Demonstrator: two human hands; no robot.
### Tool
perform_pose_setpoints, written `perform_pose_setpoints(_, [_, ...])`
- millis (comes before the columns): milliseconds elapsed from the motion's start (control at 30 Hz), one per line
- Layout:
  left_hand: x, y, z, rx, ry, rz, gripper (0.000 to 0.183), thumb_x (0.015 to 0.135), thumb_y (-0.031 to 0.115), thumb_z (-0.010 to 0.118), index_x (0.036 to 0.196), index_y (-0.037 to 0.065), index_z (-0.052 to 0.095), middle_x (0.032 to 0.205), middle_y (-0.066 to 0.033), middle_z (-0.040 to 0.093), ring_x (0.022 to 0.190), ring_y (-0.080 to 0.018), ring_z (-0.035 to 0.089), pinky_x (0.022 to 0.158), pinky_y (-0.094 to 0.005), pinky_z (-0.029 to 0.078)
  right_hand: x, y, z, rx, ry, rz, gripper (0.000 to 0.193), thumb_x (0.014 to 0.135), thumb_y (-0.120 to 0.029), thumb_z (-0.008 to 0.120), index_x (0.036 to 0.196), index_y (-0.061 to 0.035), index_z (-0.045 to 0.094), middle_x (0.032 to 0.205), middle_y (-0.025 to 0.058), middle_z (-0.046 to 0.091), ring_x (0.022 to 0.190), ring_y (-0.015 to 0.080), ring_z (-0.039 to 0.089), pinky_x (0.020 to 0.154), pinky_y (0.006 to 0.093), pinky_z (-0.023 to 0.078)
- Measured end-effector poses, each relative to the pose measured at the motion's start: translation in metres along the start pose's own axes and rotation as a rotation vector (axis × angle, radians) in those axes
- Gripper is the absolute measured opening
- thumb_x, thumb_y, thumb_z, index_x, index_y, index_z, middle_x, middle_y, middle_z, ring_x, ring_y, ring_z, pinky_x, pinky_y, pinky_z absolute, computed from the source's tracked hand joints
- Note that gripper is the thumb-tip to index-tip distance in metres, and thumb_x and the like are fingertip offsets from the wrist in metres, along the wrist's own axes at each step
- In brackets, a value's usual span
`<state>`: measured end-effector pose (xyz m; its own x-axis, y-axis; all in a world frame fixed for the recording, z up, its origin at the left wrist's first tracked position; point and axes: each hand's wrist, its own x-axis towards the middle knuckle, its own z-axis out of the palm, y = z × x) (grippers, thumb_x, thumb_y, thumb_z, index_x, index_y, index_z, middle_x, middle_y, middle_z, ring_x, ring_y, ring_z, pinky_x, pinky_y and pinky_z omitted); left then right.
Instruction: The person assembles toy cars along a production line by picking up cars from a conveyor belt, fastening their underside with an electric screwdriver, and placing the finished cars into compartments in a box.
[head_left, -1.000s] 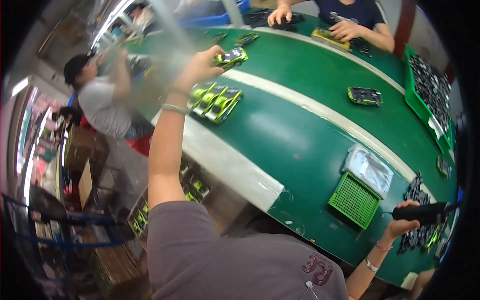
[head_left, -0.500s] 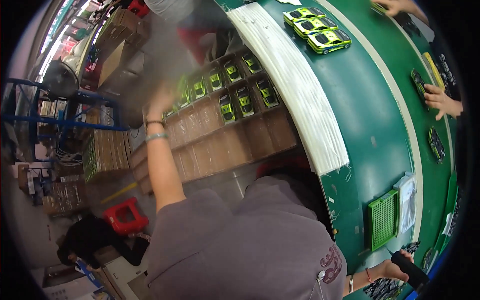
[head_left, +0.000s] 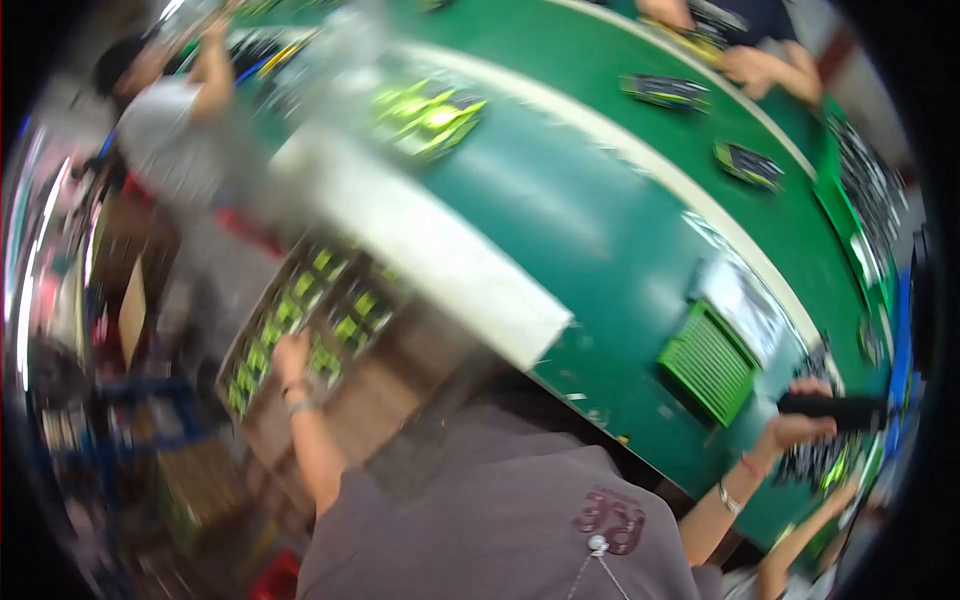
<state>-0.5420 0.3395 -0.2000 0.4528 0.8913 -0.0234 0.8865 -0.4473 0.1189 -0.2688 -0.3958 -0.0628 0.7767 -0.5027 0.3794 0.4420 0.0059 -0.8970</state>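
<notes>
My left hand [head_left: 292, 352] reaches down into a brown divided box [head_left: 400, 345] and is nearest to the green-and-black toy cars [head_left: 325, 362] in its compartments. Blur hides whether its fingers grip one. Out to the right, over the green bench, my right hand [head_left: 803, 428] is closed around a black electric screwdriver [head_left: 840, 411]. A heap of small dark parts [head_left: 810, 462] lies below that hand.
White foam sheeting [head_left: 430, 235] covers the bench edge beside the box. A green basket [head_left: 708, 362] and a clear plastic bag [head_left: 742, 305] lie on the bench. Dark toy cars [head_left: 748, 165] sit on the green belt beyond. A co-worker's hands [head_left: 755, 70] are at the far side.
The whole view has swung to the right and blurred. My left hand, smeared over the box's far left before, is now down among the cars. My right hand still holds the screwdriver.
</notes>
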Motion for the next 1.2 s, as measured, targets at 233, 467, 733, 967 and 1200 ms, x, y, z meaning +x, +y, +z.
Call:
perform_pose_setpoints(233, [0.016, 0.200, -0.151, -0.846, 0.110, 0.517, 0.021, 0.087, 0.018, 0.059, 0.089, -0.003, 0.059, 0.075, -0.0068, 0.061, 0.067, -0.0106, 0.054, 0.064, -0.0246, 0.046, -0.018, -0.014, 0.035, 0.020, 0.030, -0.052, 0.082, 0.068, -0.080, 0.043, 0.096, -0.0034, 0.046, 0.072, 0.0073, 0.048, 0.062, 0.0170, 0.048, 0.057, 0.0282, 0.042])
perform_pose_setpoints(467, [-0.046, 0.476, -0.178, -0.699, 0.102, 1.471, 0.022, 0.080, 0.015, 0.063, 0.095, 0.000, 0.060, 0.093, -0.0174, 0.061, 0.088, -0.0339, 0.057, 0.079, -0.0367, 0.045, -0.022, -0.025, 0.047, -0.038, 0.002, -0.079, 0.082, 0.068, -0.080, 0.045, 0.095, -0.0026, 0.045, 0.070, 0.0077, 0.048, 0.056, 0.0160, 0.048, 0.052, 0.0255, 0.039])
perform_pose_setpoints(733, [-0.033, 0.677, -0.090, -0.566, 0.101, 1.845, 0.038, 0.075, 0.016, 0.067, 0.106, -0.001, 0.054, 0.102, -0.0200, 0.057, 0.097, -0.0366, 0.054, 0.084, -0.0415, 0.043, -0.022, -0.023, 0.040, -0.023, 0.018, -0.108, 0.074, 0.071, -0.075, 0.049, 0.076, -0.0011, 0.054, 0.060, 0.0034, 0.052, 0.051, 0.0109, 0.050, 0.046, 0.0237, 0.038])
perform_pose_setpoints(967, [-0.013, 0.688, -0.065, -0.540, -0.096, 1.690, 0.044, 0.074, 0.003, 0.065, 0.114, 0.002, 0.047, 0.108, -0.0178, 0.053, 0.099, -0.0324, 0.054, 0.088, -0.0376, 0.042, -0.022, -0.033, 0.047, 0.012, 0.009, -0.023, 0.064, 0.078, -0.063, 0.055, 0.080, 0.0006, 0.053, 0.064, 0.0021, 0.054, 0.053, 0.0084, 0.051, 0.048, 0.0228, 0.041])
perform_pose_setpoints(1200, [-0.079, 0.646, -0.119, -0.839, -0.175, 1.683, 0.036, 0.080, 0.006, 0.065, 0.112, 0.000, 0.051, 0.100, -0.0089, 0.057, 0.093, -0.0168, 0.053, 0.084, -0.0287, 0.042, -0.021, -0.031, 0.044, -0.013, 0.096, -0.079, 0.060, 0.072, -0.061, 0.064, 0.073, -0.0025, 0.051, 0.059, -0.0023, 0.049, 0.053, 0.0043, 0.050, 0.046, 0.0203, 0.040])
